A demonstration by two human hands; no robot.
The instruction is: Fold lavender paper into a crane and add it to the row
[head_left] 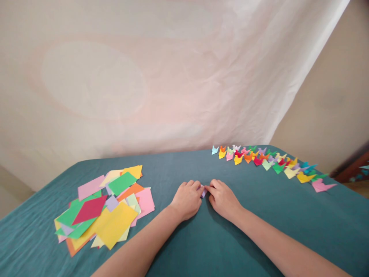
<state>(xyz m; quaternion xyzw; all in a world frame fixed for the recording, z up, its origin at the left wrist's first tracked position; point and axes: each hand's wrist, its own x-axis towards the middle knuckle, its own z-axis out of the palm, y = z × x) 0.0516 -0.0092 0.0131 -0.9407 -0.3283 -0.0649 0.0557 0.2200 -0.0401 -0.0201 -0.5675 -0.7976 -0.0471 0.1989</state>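
Observation:
My left hand (188, 199) and my right hand (222, 199) rest side by side on the teal tablecloth (201, 246), near the middle of the table. Both have their fingers curled and pinched together on a small pale lilac folded paper (203, 191) that shows only as a sliver between the fingertips. Most of that paper is hidden by my fingers.
A loose pile of coloured paper sheets (103, 211) lies to the left of my hands. A row of several small folded paper birds (271, 159) runs along the far right edge, ending in a pink one (322, 186). A creased white backdrop (161, 77) hangs behind the table.

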